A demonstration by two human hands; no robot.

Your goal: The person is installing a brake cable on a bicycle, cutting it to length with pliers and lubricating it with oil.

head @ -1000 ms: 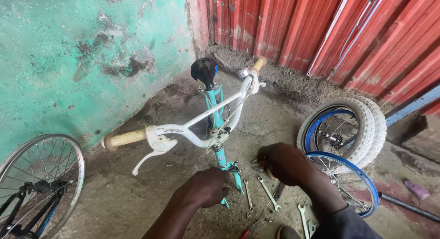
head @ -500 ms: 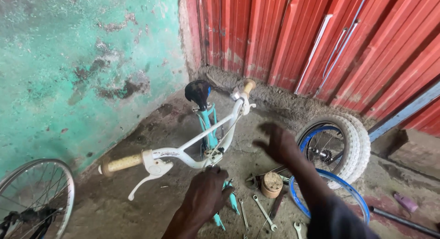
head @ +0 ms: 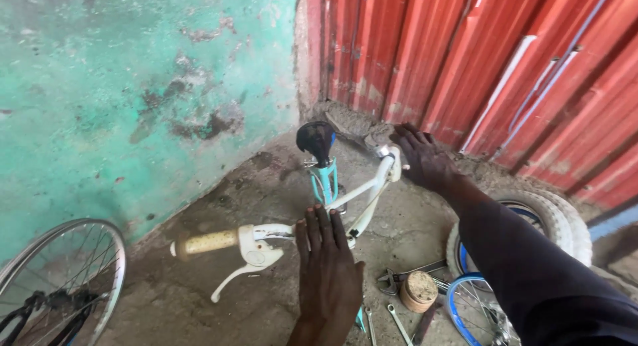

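Fingers: on my left hand (head: 327, 273) they lie flat and close together, holding nothing, tips just over the white handlebar (head: 319, 213) near its middle; I judge the palm is placed to steady the bar rather than grip it.
Right hand: my right hand (head: 423, 159) is spread wide at about 1 o'clock, palm down at the far bar end, touching or just beside it; I cannot tell which. Nothing is clasped.
Handlebar: it runs from the tan grip (head: 206, 242) at 8 o'clock up to the far end at 1 o'clock, with a white brake lever (head: 247, 271) hanging below the near grip.
Bicycle: the teal frame (head: 324, 180) stands away from me, black saddle (head: 316, 137) at 12 o'clock, near the corner where the green wall (head: 119, 93) meets the red corrugated sheet (head: 465, 60).
Floor: spanners (head: 399, 323) and a small round tin (head: 419, 291) lie at 5 o'clock, near my reach.
Wheels: a white-tyred wheel (head: 555, 220) and a blue rim (head: 458, 313) sit at 4 o'clock; a bare spoked wheel (head: 60, 279) leans at 8 o'clock.
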